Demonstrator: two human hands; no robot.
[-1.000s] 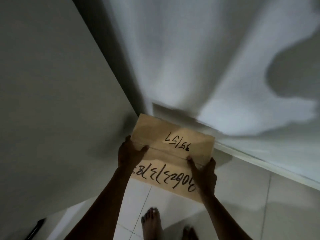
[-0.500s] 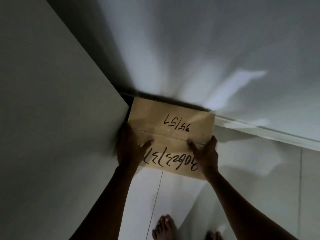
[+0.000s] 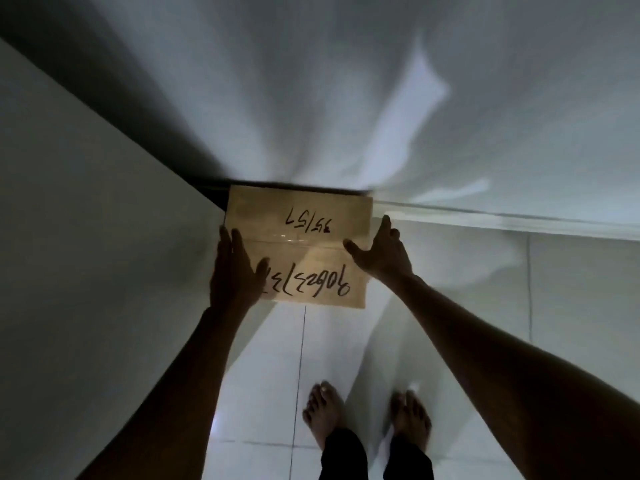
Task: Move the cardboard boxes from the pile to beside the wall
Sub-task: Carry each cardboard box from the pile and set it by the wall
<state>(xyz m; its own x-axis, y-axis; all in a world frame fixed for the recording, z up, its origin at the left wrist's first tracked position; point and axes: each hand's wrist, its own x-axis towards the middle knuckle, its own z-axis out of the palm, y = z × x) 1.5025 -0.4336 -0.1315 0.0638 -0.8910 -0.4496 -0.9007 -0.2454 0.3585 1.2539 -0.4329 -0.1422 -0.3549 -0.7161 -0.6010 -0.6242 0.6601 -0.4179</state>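
A tan cardboard box [image 3: 304, 233] with black handwritten numbers and a taped seam on top sits low in the corner where two white walls meet. Its far edge is against the back wall [image 3: 346, 98]. My left hand [image 3: 235, 268] clasps the box's left side with the thumb on top. My right hand [image 3: 381, 251] holds the right side, fingers spread along the edge, thumb lying on the top face. Whether the box rests on the floor is hidden under it.
A white wall or panel [image 3: 86, 254] rises close on the left. A baseboard [image 3: 502, 216] runs along the back wall to the right. White floor tiles [image 3: 450, 306] spread below. My bare feet [image 3: 325, 410] stand just behind the box.
The box has gone down and forward into the corner until its far edge meets the back wall. Both arms have stretched out and my right fingers have spread.
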